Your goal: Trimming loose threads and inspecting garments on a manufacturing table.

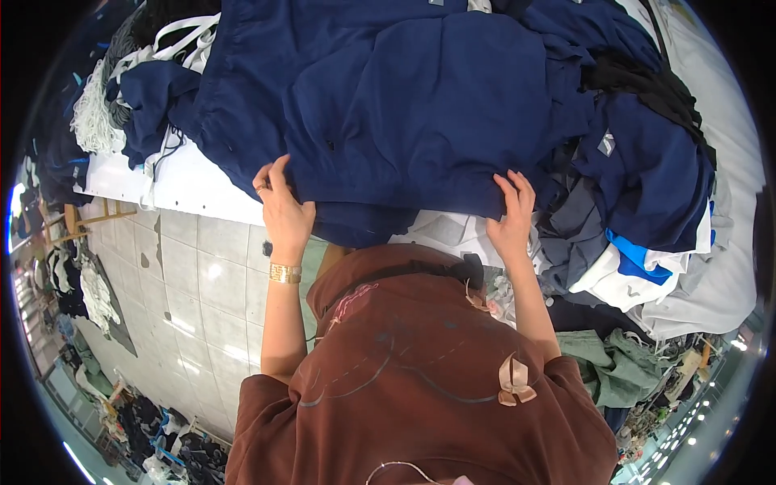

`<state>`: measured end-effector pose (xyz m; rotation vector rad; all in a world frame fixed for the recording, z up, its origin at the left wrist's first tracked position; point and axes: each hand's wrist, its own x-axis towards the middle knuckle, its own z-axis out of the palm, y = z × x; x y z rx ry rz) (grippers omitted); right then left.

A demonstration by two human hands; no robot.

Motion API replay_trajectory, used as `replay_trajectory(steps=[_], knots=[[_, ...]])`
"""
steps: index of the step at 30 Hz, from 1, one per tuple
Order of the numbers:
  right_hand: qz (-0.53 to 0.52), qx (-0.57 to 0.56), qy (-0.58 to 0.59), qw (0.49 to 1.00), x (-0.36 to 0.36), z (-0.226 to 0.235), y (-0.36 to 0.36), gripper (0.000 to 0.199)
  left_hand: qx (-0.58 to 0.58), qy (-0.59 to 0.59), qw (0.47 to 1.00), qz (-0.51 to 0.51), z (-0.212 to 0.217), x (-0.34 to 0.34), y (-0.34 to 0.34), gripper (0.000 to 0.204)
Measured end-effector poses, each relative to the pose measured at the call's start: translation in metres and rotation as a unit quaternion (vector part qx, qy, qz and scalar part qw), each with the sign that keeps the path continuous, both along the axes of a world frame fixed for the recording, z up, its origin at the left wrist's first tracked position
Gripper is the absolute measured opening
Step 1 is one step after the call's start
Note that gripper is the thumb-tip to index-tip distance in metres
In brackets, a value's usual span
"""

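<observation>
A dark navy garment point(404, 113) lies spread over the white table point(194, 182) in front of me. My left hand point(283, 206) grips its near left corner, thumb on top and fingers curled under the hem. At the near right edge of the same garment my right hand point(511, 212) holds the cloth, fingers spread on top. A gold bracelet point(284, 273) sits on my left wrist. My brown top point(420, 380) fills the lower middle of the view.
More navy clothes point(647, 170) with blue and white parts are heaped at the right, with a black piece point(647, 85) on top. White cords point(97, 113) lie at the table's far left. Green cloth point(614, 364) is at my right. Tiled floor point(186, 299) is on my left.
</observation>
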<state>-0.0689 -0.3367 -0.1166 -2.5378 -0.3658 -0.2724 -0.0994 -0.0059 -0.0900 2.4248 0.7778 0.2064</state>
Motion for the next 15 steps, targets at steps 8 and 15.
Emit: replay_trajectory(steps=[8,15], knots=[[-0.064,0.267,0.133,0.952,0.027,0.011,0.0,0.03,0.067,-0.1,0.956,-0.266,-0.006,-0.001,0.019,0.04],[0.002,0.069,-0.002,0.998,0.018,0.008,0.004,0.041,0.044,-0.086,0.979,-0.182,-0.011,-0.008,0.01,0.037]])
